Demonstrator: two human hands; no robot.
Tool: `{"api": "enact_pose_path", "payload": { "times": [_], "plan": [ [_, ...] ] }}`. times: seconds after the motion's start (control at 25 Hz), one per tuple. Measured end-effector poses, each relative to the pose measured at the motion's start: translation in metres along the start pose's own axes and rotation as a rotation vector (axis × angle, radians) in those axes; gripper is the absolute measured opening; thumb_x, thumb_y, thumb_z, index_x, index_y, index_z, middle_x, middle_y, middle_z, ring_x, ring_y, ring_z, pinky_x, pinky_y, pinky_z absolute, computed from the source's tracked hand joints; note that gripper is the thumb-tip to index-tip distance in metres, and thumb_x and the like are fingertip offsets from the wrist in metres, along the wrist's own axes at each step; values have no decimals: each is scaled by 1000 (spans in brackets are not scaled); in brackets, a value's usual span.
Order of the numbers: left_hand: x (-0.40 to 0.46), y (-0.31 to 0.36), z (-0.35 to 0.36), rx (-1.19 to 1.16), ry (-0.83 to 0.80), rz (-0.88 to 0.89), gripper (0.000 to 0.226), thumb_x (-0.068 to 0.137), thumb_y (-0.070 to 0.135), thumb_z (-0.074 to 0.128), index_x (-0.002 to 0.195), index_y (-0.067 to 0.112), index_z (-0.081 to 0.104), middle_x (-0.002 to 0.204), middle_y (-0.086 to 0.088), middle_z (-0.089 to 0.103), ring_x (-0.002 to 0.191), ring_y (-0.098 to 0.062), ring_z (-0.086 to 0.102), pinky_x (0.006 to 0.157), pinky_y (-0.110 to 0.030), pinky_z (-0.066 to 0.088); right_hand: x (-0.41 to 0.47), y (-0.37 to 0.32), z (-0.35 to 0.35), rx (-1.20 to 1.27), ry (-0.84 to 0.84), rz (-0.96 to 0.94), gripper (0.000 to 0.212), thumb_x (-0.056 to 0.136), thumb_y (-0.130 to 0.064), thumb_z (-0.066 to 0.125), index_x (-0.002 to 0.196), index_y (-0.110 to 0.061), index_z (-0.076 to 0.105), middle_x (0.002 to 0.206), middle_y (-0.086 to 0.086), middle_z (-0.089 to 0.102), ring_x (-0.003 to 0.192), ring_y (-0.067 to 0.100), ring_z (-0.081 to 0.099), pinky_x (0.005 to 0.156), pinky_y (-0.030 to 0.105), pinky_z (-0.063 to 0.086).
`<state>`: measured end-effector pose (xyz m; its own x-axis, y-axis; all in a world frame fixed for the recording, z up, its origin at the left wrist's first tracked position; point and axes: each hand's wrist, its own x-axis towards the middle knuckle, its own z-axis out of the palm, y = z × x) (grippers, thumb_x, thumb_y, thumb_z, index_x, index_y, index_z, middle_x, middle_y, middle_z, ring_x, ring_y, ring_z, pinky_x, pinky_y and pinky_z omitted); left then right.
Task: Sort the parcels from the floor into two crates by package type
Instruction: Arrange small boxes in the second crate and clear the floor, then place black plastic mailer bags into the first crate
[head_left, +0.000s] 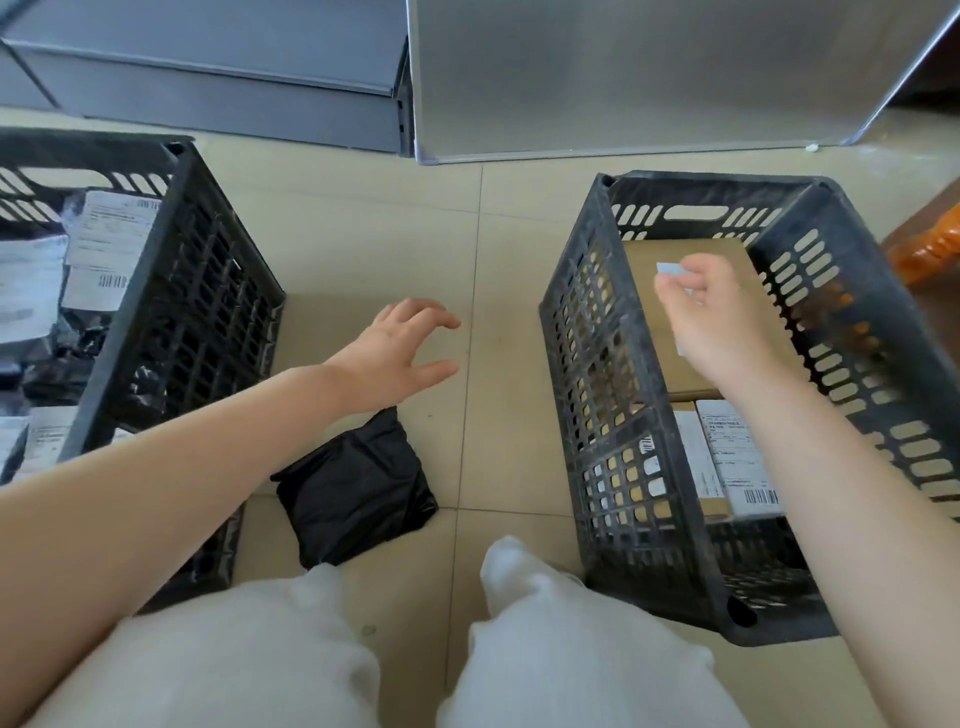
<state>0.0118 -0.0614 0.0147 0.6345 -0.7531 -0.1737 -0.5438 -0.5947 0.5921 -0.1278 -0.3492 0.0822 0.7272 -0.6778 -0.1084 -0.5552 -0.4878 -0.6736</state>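
The person crouches between two black crates, knees in pale trousers at the bottom of the frame. The left crate (171, 332), at the left edge, holds dark plastic mailing bags with white labels. The right crate (618, 395), right of centre, holds brown cardboard boxes (670, 260), one nearer box bearing a white barcode label.

One parcel is left on the floor (493, 249) that I can see: a black plastic bag (358, 493), lying low in the middle of the frame, just beside the left crate's near corner and partly under the left forearm.

The left hand (400, 353) hovers over bare tile above that bag, fingers spread and loosely curved, holding nothing. The right hand (711, 317) hangs above the boxes in the right crate, fingers loosely curled. Something pale shows at its fingertips, but I cannot tell whether it is pinched there or is simply a label on the box behind.

To my eye the sorting is nearly done, with the right hand over the box crate. The next move looks to be the black bag: the left hand needs to drop back towards the knees, grip the soft plastic, and carry it left into the crate with the other bags.
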Motion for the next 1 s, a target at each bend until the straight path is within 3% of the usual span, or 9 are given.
{"api": "enact_pose_path", "payload": {
  "times": [0.2,0.36,0.68,0.88,1.0],
  "plan": [
    [-26,-65,7,-68,0,-305,52,96,44,57,144,29,40,150,0,35,143,-23,26,115,-40,27,-12,-41,60,-6,-66,-185,44,101,-41,51,141,-22,46,139,-6,54,128,14,49,98,29,37],
    [-40,-110,25,-54,-30,-477,58,94,45,59,145,24,41,151,-6,37,142,-26,31,116,-44,30,-20,-44,101,-89,-172,-272,42,102,-36,51,141,-20,47,143,-3,52,134,14,45,103,25,32],
    [-58,-141,65,-38,-258,-656,60,100,40,53,152,20,32,153,-6,42,134,-28,46,103,-35,40,-26,1,184,-182,-488,-73,48,102,-38,48,145,-18,41,149,2,47,134,21,45,102,32,37],
    [-65,-154,82,-27,-278,-668,44,105,30,44,147,17,41,139,-8,57,123,-28,55,94,-33,44,-42,23,210,-184,-640,53,47,104,-33,46,148,-15,39,139,5,52,95,16,55,84,31,44],
    [-64,-156,87,-22,-219,-664,34,105,27,43,136,17,52,125,-9,64,111,-28,60,86,-34,46,-45,34,218,-202,-684,76,47,104,-30,45,148,-14,38,143,7,49,96,13,49,85,28,40]
  ]
}}
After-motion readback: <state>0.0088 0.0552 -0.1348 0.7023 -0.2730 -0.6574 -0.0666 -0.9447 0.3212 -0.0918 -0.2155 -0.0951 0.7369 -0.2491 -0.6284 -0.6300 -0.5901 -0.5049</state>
